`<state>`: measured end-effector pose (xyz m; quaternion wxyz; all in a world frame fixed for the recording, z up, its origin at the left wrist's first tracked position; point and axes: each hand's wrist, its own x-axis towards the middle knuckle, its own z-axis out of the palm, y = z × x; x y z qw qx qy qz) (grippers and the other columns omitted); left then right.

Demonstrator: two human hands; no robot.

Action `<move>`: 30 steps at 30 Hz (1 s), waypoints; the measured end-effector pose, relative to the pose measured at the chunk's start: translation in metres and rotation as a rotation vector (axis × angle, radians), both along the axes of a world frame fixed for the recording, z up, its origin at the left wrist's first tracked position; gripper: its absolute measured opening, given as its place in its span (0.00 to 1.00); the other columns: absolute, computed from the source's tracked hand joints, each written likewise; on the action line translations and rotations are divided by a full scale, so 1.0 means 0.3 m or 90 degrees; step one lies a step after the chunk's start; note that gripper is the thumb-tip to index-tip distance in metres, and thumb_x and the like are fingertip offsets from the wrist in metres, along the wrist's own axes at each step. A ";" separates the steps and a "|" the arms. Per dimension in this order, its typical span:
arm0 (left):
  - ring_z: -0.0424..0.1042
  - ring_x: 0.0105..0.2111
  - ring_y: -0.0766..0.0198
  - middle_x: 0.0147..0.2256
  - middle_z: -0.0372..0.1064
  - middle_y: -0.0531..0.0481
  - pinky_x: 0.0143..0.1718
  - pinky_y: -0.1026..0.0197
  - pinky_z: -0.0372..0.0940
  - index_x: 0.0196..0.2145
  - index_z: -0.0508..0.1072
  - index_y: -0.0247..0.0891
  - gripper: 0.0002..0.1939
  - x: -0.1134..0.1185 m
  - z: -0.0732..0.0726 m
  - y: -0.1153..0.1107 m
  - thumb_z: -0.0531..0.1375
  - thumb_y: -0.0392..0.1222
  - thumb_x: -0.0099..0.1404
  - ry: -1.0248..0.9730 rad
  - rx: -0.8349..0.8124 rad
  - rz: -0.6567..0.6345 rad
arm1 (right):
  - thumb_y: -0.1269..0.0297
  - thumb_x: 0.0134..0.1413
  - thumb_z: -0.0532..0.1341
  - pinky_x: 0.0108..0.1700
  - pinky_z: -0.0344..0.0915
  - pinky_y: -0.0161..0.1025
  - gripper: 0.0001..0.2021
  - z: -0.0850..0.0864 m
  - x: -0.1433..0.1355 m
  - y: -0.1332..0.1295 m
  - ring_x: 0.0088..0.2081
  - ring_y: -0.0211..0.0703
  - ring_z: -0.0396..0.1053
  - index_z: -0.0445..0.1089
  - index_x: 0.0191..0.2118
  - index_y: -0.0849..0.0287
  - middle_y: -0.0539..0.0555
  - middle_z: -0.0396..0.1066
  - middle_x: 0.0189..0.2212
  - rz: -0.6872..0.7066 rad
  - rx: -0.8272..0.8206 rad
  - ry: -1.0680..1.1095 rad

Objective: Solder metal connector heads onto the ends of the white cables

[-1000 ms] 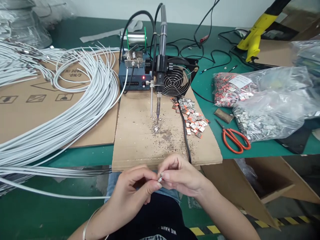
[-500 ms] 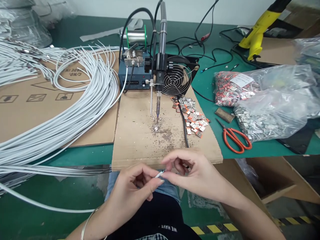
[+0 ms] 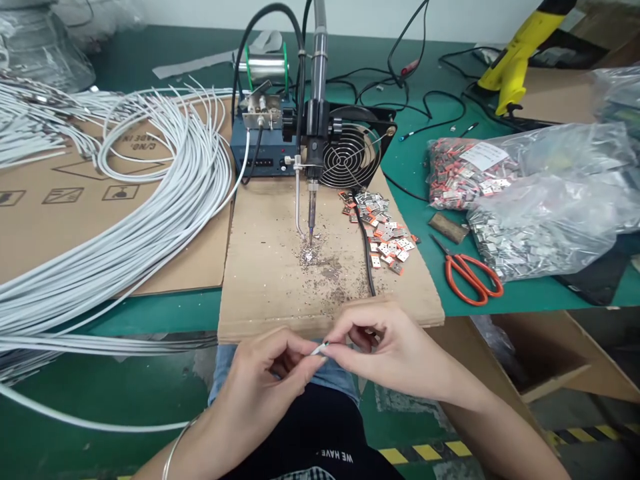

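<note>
My left hand [image 3: 270,377] pinches a white cable [image 3: 317,350] close to its end, between thumb and index finger. My right hand [image 3: 387,340] closes thumb and forefinger on the dark tip of that same cable, where the thin wires are mostly hidden by the fingertips. Both hands meet just in front of the cardboard sheet [image 3: 260,303]. Beyond them, a soldering iron [image 3: 311,207] is clamped upright, its tip over small solder crumbs. Orange-and-silver USB connectors [image 3: 387,240] lie loose to the right of it.
A thick bundle of white cables [image 3: 185,207] covers the left side. Behind the iron stand a blue soldering station [image 3: 265,150], a solder spool [image 3: 265,69] and a fan [image 3: 353,153]. To the right lie red-handled scissors [image 3: 470,277] and connector bags [image 3: 545,227].
The right thumb and forefinger have closed together on the cable's tip, where a gap showed before. The left hand keeps its pinch. The whole view has shifted slightly.
</note>
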<state>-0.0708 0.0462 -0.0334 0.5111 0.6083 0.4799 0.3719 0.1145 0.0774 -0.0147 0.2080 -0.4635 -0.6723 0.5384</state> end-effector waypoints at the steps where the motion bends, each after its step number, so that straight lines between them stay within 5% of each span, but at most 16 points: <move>1: 0.64 0.17 0.75 0.19 0.66 0.58 0.17 0.74 0.58 0.27 0.74 0.38 0.05 0.002 -0.002 0.001 0.62 0.31 0.58 -0.001 -0.005 0.005 | 0.63 0.51 0.62 0.22 0.49 0.27 0.10 -0.005 -0.001 -0.003 0.21 0.26 0.53 0.72 0.25 0.64 0.48 0.60 0.19 -0.006 0.002 0.021; 10: 0.62 0.12 0.74 0.15 0.61 0.58 0.14 0.74 0.54 0.25 0.68 0.35 0.08 0.021 -0.035 -0.019 0.63 0.39 0.57 -0.211 -0.266 0.005 | 0.71 0.45 0.65 0.20 0.53 0.26 0.08 -0.105 -0.073 -0.037 0.19 0.27 0.57 0.67 0.21 0.63 0.47 0.61 0.17 -0.223 -0.061 0.446; 14: 0.59 0.11 0.74 0.14 0.60 0.58 0.12 0.74 0.53 0.24 0.66 0.35 0.12 -0.008 -0.033 -0.015 0.64 0.44 0.57 -0.239 -0.364 -0.019 | 0.67 0.49 0.64 0.18 0.49 0.26 0.10 -0.097 -0.003 -0.022 0.16 0.25 0.51 0.63 0.22 0.61 0.45 0.57 0.17 -0.352 -0.015 0.535; 16: 0.57 0.10 0.74 0.13 0.59 0.59 0.11 0.73 0.52 0.27 0.68 0.36 0.12 -0.025 -0.033 -0.003 0.63 0.46 0.58 -0.239 -0.356 -0.001 | 0.67 0.50 0.63 0.24 0.56 0.29 0.08 -0.071 0.071 -0.019 0.21 0.29 0.59 0.65 0.25 0.59 0.47 0.62 0.19 -0.383 0.102 0.321; 19: 0.53 0.10 0.76 0.13 0.56 0.60 0.10 0.73 0.47 0.31 0.71 0.36 0.10 -0.037 -0.036 0.015 0.62 0.47 0.60 -0.248 -0.304 0.011 | 0.61 0.50 0.64 0.30 0.57 0.35 0.06 -0.022 0.212 -0.009 0.26 0.35 0.62 0.70 0.32 0.57 0.52 0.68 0.26 -0.498 0.299 -0.187; 21: 0.52 0.10 0.77 0.15 0.56 0.61 0.11 0.73 0.45 0.33 0.72 0.36 0.09 -0.035 -0.038 0.021 0.61 0.46 0.61 -0.253 -0.273 0.027 | 0.56 0.51 0.61 0.33 0.55 0.39 0.11 0.001 0.311 0.008 0.30 0.41 0.63 0.71 0.37 0.57 0.55 0.69 0.29 -0.469 0.280 -0.543; 23: 0.52 0.10 0.78 0.16 0.57 0.60 0.12 0.72 0.44 0.33 0.72 0.36 0.09 -0.031 -0.040 0.023 0.62 0.45 0.61 -0.252 -0.273 0.040 | 0.54 0.50 0.62 0.32 0.54 0.39 0.14 0.011 0.397 0.026 0.34 0.47 0.65 0.69 0.39 0.58 0.59 0.71 0.34 -0.402 0.220 -0.758; 26: 0.50 0.10 0.78 0.17 0.56 0.60 0.10 0.71 0.43 0.33 0.73 0.36 0.10 -0.026 -0.044 0.021 0.62 0.46 0.60 -0.238 -0.291 0.043 | 0.53 0.52 0.60 0.30 0.56 0.39 0.12 0.005 0.475 0.046 0.32 0.46 0.65 0.66 0.36 0.57 0.60 0.71 0.33 -0.322 0.141 -0.828; 30: 0.48 0.10 0.78 0.16 0.53 0.61 0.09 0.71 0.42 0.32 0.73 0.37 0.08 -0.025 -0.048 0.018 0.62 0.44 0.60 -0.217 -0.266 0.042 | 0.58 0.47 0.64 0.25 0.52 0.35 0.10 -0.006 0.504 0.063 0.21 0.37 0.61 0.66 0.23 0.57 0.53 0.67 0.20 -0.328 0.084 -0.740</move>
